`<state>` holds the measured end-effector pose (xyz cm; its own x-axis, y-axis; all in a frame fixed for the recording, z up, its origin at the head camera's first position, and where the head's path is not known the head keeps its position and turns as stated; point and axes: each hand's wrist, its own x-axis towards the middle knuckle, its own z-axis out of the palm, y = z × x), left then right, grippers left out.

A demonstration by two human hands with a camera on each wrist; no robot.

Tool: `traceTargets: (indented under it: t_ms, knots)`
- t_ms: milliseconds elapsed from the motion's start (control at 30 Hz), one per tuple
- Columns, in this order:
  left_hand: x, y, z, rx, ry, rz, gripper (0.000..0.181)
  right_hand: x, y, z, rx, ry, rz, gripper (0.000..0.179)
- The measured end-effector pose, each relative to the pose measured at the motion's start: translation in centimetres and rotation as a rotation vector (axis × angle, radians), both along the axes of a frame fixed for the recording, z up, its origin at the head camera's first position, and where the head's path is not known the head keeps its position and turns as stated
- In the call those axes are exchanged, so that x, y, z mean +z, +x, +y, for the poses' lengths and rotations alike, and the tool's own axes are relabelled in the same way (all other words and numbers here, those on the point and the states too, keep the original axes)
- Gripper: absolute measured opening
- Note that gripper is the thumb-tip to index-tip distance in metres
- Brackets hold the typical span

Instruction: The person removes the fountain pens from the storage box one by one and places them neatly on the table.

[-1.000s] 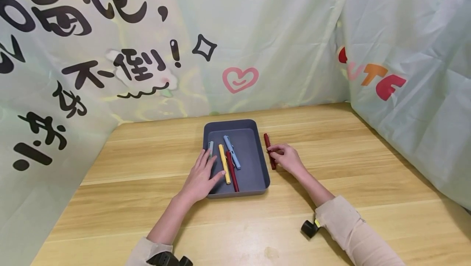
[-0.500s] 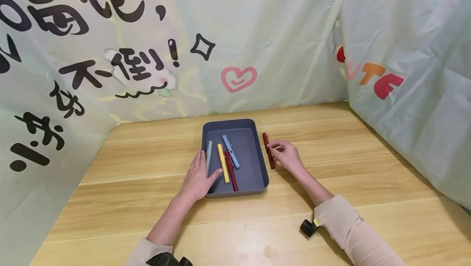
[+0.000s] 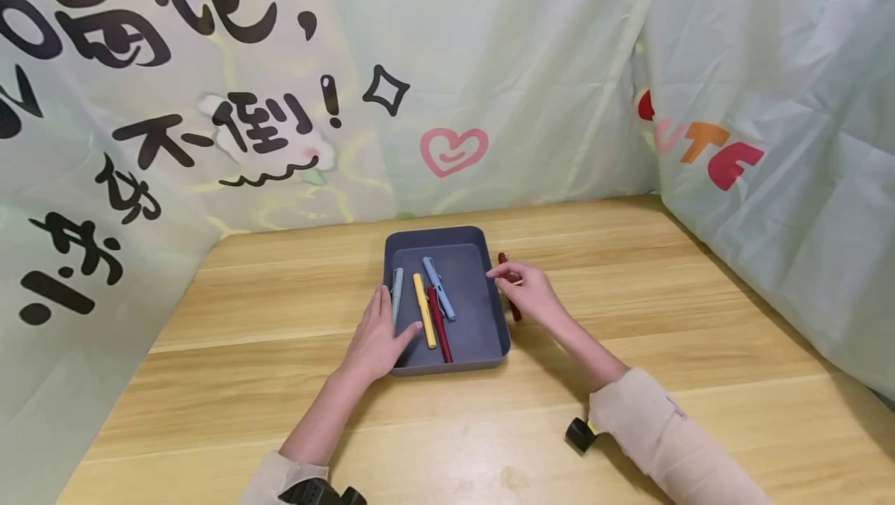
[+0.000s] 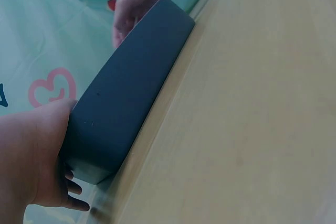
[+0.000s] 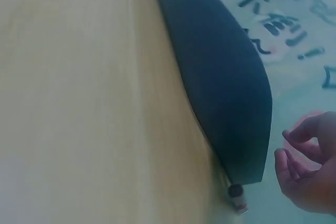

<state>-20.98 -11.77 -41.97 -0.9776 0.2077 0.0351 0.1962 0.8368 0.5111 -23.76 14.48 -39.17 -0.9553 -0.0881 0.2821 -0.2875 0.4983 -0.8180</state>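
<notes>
The dark grey tray lies on the table with a teal pen, a yellow pen, a red pen and a blue pen in it. My left hand holds its left wall, thumb over the rim and fingers along the outside. A second dark red pen lies on the table beside the right wall, partly hidden by my right hand. That hand hovers over the pen near the rim. Its thumb and fingertips are apart with nothing between them, as the right wrist view shows.
The wooden table runs back to a printed fabric curtain, which also hangs along the left and right sides. A black wrist camera is strapped at the right sleeve.
My left fingers have shifted from over the teal pen to the tray's outer left wall. My right hand has moved left from the dark red pen towards the rim; the pen stays on the table.
</notes>
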Motion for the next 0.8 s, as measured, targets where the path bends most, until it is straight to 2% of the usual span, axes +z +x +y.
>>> traceTargets:
  t_ms: [200,433,667,800]
  knots:
    - [0.0,0.0,-0.2,0.004,0.003,0.001,0.090,1.1,-0.3,-1.9,0.108,0.078,-0.030,0.015]
    - [-0.1,-0.2,-0.1,0.013,-0.003,-0.013,0.090,1.0,-1.0,-4.4,0.177,0.135,-0.107,0.017]
    - [-0.2,-0.3,-0.1,0.007,-0.007,-0.011,0.090,0.3,-2.1,-6.2,0.163,0.137,-0.170,0.018]
    - [-0.3,-0.3,-0.1,0.005,-0.011,-0.002,0.089,-0.2,-2.6,-6.9,0.144,0.091,-0.208,0.020]
